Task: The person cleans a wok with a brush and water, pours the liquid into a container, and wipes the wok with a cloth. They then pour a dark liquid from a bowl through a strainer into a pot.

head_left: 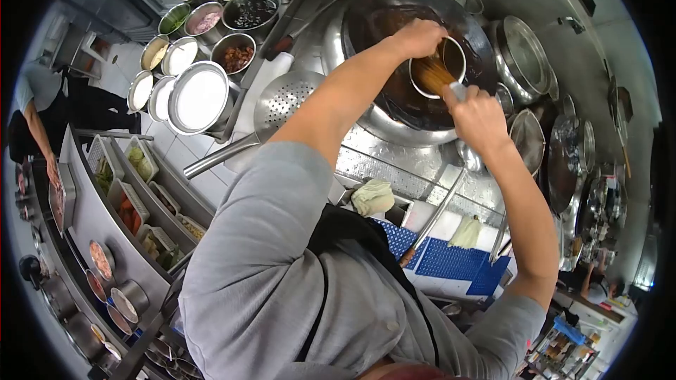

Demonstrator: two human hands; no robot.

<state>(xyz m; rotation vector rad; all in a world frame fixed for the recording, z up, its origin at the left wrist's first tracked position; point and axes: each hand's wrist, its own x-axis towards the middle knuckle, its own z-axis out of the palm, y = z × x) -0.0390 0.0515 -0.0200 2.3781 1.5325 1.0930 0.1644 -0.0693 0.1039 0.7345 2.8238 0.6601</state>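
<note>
My left hand (422, 38) is closed on the far rim of a round metal pot (462, 63), which is tilted over a large dark wok (384, 24). In my right hand (480, 118) is a bamboo wok brush (435, 76) with a pale wrapped end. Its brown bristles reach inside the pot. The wok sits on a steel stove, its inner surface dark and wet-looking. Left of the wok, a perforated strainer (285, 102) lies with its handle toward me. Below my right hand rests a long-handled ladle (440, 207).
Several metal pots of ingredients, one with white contents (199, 98), stand at the left. A divided vegetable rack (141, 190) is lower left, with another person (49, 105) beyond it. Stacked metal bowls (524, 56) stand right of the wok. A cloth (373, 197) lies near my body.
</note>
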